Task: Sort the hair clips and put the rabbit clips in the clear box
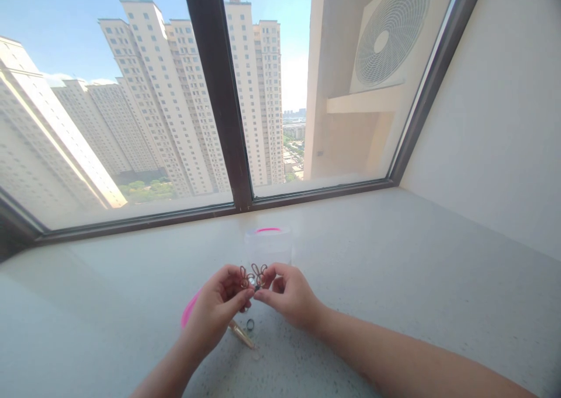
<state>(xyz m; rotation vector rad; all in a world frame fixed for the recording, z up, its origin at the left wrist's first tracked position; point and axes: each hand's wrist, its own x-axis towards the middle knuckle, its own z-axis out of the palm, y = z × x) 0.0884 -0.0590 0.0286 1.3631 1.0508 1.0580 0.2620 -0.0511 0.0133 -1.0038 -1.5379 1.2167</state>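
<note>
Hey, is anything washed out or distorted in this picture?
All in head view: bright daylight beyond the window frame; towers lean, apparently from wide-angle distortion; translucent container washed out against pale ledge; brown loops at the left hand and right hand lack crisp detail.

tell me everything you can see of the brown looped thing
The brown looped thing looks like thin wire or cord bent into petal-like loops in two clusters, a small dark part low between them. The left hand and right hand pinch it above the pale surface, loops mostly upward, partly hidden.
</note>
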